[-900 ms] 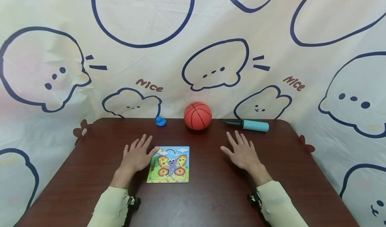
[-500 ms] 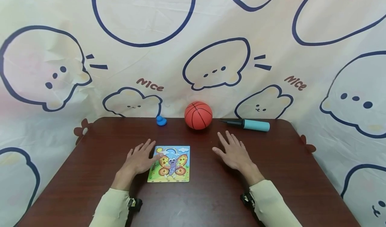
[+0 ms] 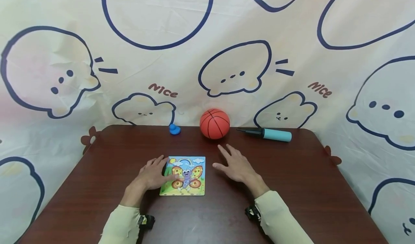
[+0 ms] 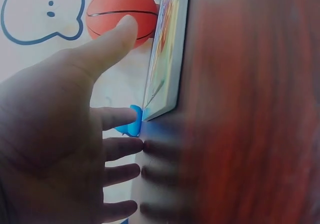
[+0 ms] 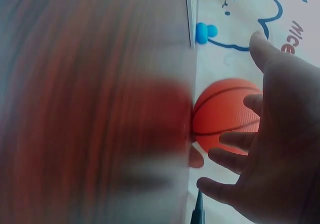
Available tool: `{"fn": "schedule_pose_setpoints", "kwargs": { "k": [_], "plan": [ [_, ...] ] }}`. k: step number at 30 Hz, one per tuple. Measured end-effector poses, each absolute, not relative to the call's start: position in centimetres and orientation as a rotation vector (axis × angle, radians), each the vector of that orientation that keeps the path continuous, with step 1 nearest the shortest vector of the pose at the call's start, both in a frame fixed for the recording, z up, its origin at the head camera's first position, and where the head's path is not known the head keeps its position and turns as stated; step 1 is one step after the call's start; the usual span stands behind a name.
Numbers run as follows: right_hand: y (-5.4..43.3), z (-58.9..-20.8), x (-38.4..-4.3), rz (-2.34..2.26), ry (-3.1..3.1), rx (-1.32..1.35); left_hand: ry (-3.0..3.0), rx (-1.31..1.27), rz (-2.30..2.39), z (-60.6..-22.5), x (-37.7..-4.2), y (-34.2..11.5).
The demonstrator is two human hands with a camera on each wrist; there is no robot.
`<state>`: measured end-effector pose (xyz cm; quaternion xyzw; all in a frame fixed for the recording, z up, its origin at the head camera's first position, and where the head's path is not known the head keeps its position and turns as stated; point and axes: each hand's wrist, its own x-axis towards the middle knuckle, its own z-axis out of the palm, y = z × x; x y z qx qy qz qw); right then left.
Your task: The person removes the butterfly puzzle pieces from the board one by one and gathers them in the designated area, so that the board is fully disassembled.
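a smooth, glossy wood-grain surface is being shown by the table, and light is being reflected off it in a soft sheen. a smooth printed face and a pale edge are being shown by the picture board. a matt, rubber-like skin with fine ribbing is being displayed by the ball. smooth plastic is being suggested by the blue toy and the pump. thin, creased cloth is being seen in the backdrop, and matt cloth in the sleeves.
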<state>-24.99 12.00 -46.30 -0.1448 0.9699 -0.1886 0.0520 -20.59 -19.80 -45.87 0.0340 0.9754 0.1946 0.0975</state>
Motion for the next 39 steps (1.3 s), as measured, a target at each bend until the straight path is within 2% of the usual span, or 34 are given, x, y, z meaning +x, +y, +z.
{"fn": "schedule_pose_setpoints", "kwargs": {
  "k": [19,39],
  "plan": [
    [5.9,-46.8,-25.2,-0.605,2.893,-0.713,2.884,0.103,0.517,-46.2,-20.4,-19.6],
    [0.9,-47.0,-26.3,-0.614,2.779,-0.788,2.903,0.121,0.498,-46.1,-20.6,-19.7]
  ]
}}
